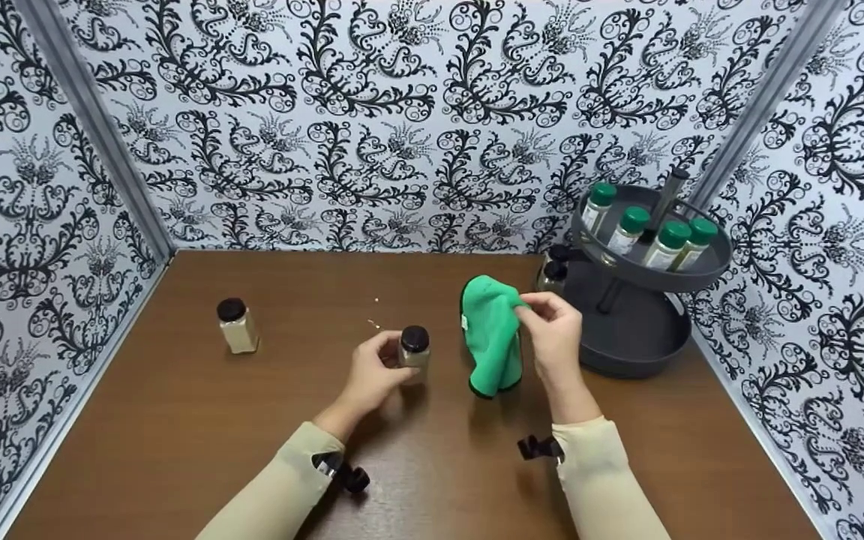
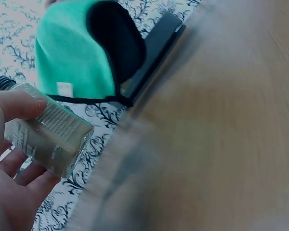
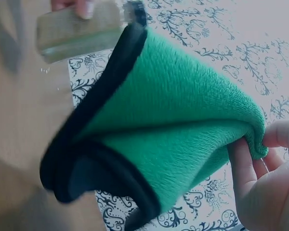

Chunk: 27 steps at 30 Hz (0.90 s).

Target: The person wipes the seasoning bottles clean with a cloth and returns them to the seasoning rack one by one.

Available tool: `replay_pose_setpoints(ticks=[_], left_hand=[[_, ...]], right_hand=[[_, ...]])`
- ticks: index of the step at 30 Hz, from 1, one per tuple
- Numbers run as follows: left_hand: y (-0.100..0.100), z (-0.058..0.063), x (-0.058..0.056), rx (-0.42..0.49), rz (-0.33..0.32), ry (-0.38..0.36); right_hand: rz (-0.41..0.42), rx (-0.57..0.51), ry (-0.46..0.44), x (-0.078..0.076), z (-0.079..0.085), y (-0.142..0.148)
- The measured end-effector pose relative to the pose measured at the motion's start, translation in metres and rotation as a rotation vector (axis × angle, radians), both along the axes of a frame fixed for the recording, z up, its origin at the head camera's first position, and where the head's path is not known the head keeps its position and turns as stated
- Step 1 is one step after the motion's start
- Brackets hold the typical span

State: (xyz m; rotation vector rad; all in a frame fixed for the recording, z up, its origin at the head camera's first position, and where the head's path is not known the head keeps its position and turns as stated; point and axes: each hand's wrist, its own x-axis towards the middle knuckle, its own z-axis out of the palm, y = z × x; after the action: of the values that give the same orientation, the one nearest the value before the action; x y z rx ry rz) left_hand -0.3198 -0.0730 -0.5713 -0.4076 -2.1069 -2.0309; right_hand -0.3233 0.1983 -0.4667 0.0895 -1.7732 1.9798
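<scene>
Brown tabletop (image 1: 177, 420) | left hand (image 1: 369, 375) grips jar (image 1: 415, 358), print (image 2: 58, 127) unreadable | right hand (image 1: 558, 339) pinches green cloth (image 1: 490, 326)

The cloth (image 1: 489, 322) is black-edged green, the held jar's cap (image 1: 415, 338) black, the wall (image 1: 372, 135) white with black scrolls.

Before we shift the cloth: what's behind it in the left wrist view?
Patterned wall and, probably, part of the dark rack show behind the green cloth; whatever the cloth covers can't be seen.
</scene>
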Motion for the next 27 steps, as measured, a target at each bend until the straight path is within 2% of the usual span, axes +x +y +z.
replay_pose_setpoints(ticks=[9,14,19,23,27], left_hand=[[0.0,-0.017,-0.005,-0.053,-0.004,-0.055],[0.003,-0.02,-0.005,-0.033,0.027,-0.085],[0.004,-0.022,-0.006,-0.028,0.036,-0.08],[0.001,-0.024,-0.007,-0.021,0.009,-0.085],[-0.006,-0.025,-0.013,-0.055,-0.083,-0.07]], right_hand=[[0.008,0.011,-0.005,0.001,0.0,-0.001],[0.004,0.02,0.004,0.002,0.001,-0.003],[0.012,0.015,0.01,0.002,0.001,-0.004],[0.018,0.022,0.008,0.002,0.0,-0.004],[0.031,0.02,0.011,0.002,0.0,-0.003]])
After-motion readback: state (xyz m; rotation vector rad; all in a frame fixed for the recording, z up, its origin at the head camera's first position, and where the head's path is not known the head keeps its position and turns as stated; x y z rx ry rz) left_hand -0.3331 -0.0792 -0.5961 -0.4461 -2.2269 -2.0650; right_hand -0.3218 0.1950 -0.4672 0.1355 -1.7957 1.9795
